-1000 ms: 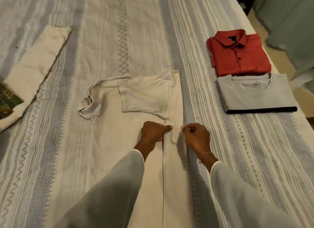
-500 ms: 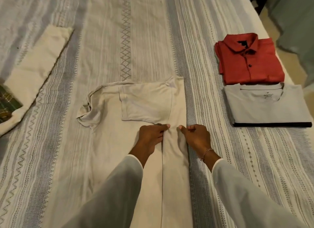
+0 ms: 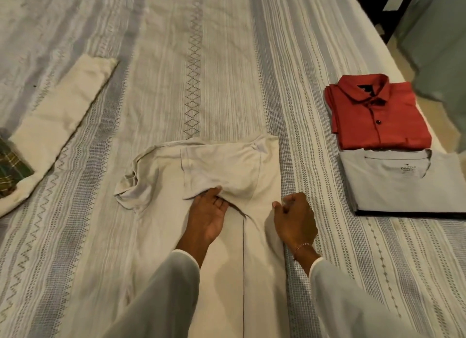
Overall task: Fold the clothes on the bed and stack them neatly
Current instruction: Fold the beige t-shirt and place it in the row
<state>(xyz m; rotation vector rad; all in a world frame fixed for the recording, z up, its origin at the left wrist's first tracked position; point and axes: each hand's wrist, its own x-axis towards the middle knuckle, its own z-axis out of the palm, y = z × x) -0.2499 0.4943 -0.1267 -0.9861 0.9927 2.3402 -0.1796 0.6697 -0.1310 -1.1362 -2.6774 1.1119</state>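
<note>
Mid-fold, the left hand (image 3: 208, 213) slid flat fingers under the beige T-shirt's (image 3: 161, 186) folded sleeve while the right hand (image 3: 293, 218) pinched its edge alongside; the unfolded side likely needed folding next.

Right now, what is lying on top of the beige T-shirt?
On the beige T-shirt lie its own folded-over sleeve and both hands: left hand fingertips slip under that sleeve, right hand pinches the folded edge. Beneath the sleeve stays hidden.
</note>
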